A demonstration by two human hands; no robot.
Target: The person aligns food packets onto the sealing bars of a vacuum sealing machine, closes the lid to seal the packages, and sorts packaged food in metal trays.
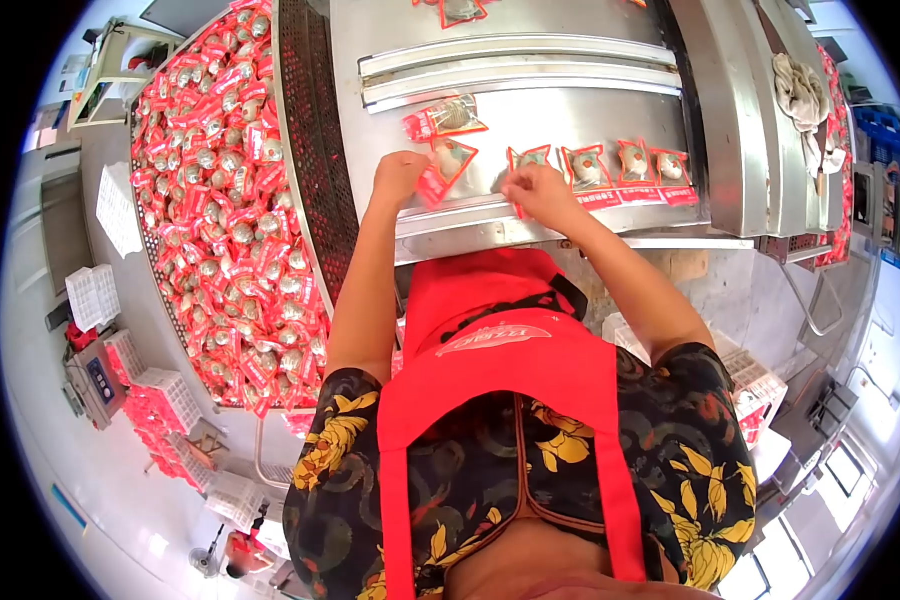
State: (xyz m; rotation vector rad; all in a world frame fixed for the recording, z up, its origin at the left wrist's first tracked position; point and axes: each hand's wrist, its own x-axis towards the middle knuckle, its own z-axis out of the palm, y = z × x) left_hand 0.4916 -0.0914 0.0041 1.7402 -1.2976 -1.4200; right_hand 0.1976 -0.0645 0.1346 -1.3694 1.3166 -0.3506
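My left hand (400, 178) is closed at the edge of a red-and-clear plastic pouch (453, 160) with a pale lump inside, which lies tilted on the metal bed (500, 120). Another pouch (448, 117) rests just beyond it. My right hand (542, 196) pinches the red near end of a similar pouch (530, 157), partly hidden behind the fingers. To its right, several pouches, among them one with a round pale item (587, 168), lie side by side, red ends toward me along the front bar (470, 217).
A large perforated bin (315, 150) heaped with filled red pouches (220, 200) stands on my left. Two metal bars (520, 70) cross the bed farther back. At right is a steel housing (750, 120) with a cloth (800, 92) on it. White crates (92, 297) stand on the floor.
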